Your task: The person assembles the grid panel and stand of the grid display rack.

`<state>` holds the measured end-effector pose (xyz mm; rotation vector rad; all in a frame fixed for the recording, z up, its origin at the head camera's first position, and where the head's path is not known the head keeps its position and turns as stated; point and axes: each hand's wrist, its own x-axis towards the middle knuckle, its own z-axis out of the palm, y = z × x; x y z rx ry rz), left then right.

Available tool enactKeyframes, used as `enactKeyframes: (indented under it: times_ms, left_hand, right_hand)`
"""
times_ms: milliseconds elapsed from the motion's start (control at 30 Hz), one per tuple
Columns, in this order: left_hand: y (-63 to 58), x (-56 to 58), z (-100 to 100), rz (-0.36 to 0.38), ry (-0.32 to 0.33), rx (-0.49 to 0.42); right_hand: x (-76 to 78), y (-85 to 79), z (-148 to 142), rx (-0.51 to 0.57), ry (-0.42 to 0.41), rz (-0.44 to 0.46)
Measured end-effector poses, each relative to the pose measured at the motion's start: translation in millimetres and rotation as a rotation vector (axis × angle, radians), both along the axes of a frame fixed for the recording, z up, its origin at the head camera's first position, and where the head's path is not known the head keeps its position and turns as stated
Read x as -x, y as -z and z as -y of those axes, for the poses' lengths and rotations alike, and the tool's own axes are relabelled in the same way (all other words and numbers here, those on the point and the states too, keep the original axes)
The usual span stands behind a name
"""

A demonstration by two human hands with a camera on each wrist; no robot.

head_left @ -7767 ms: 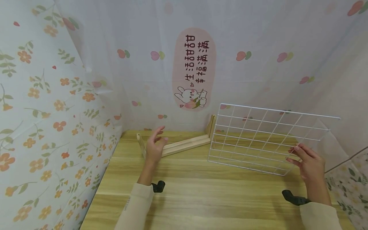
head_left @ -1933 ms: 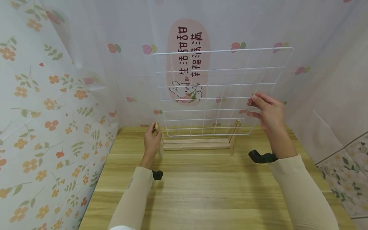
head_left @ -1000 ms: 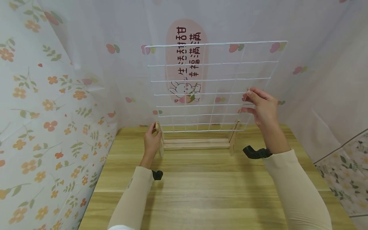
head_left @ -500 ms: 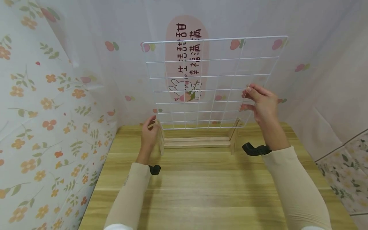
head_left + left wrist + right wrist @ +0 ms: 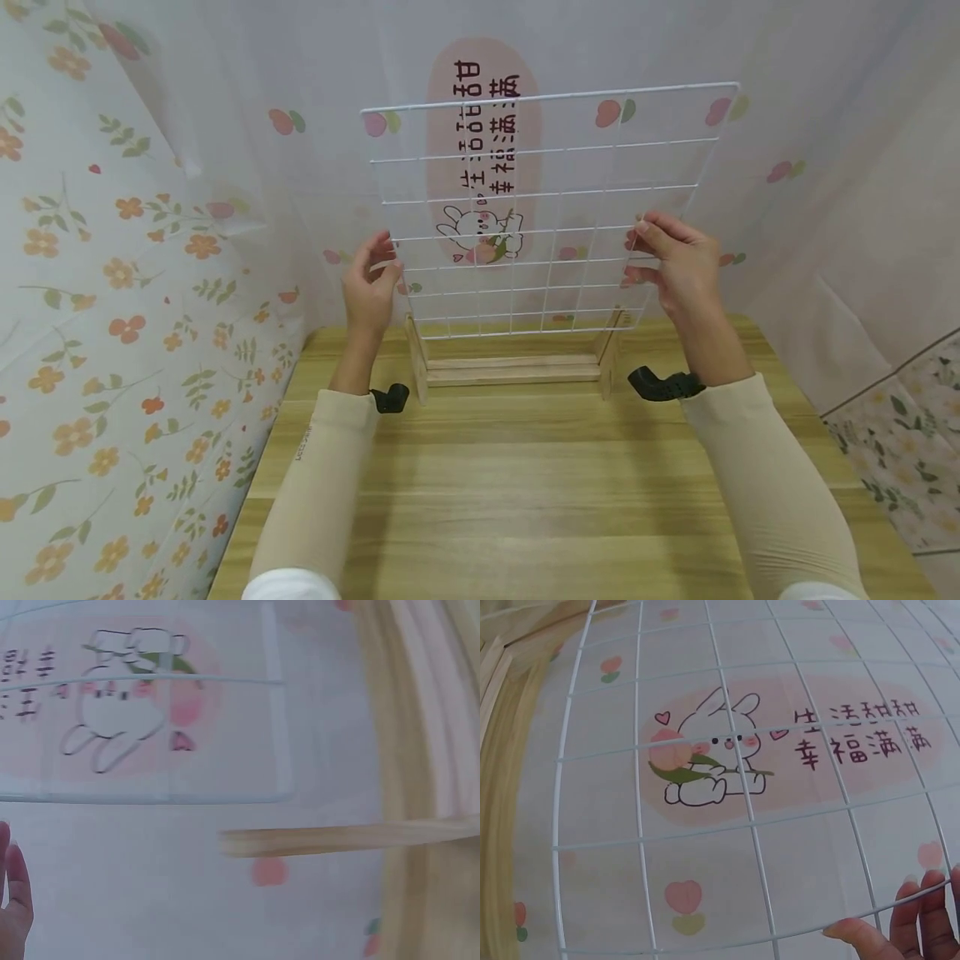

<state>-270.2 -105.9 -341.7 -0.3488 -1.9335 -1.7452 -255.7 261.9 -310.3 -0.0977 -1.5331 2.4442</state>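
A white wire grid panel hangs tilted above the table, its lower edge close over the wooden stand. My right hand pinches its right edge wire between thumb and fingers; the right wrist view shows the thumb at that wire. My left hand is raised at the panel's left edge, fingers slightly bent. In the left wrist view, a narrow gap lies between the left fingers and the edge wire. The stand's two upright posts stand below the panel's lower corners, joined by a crossbar.
The stand rests toward the back of a wood-grain table. A printed curtain with a rabbit picture hangs behind, and a flowered curtain closes off the left. A dark wrist mount sits on each wrist.
The stand, angled earlier, now faces squarely forward. The panel has moved left over it and risen. My left hand has let go of the stand's left post and moved up to the panel's left edge.
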Motion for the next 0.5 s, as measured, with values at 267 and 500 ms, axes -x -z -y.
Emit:
enactKeyframes:
  times_ms: [267, 500]
  left_hand:
    - [-7.0, 26.4, 9, -0.165, 0.007, -0.057]
    - [-26.5, 25.8, 8, -0.202, 0.001, -0.065]
  right_hand:
    - [-1.7, -7.2, 5, -0.038, 0.018, 0.008]
    - [-1.7, -13.0, 9, -0.049, 0.031, 0.008]
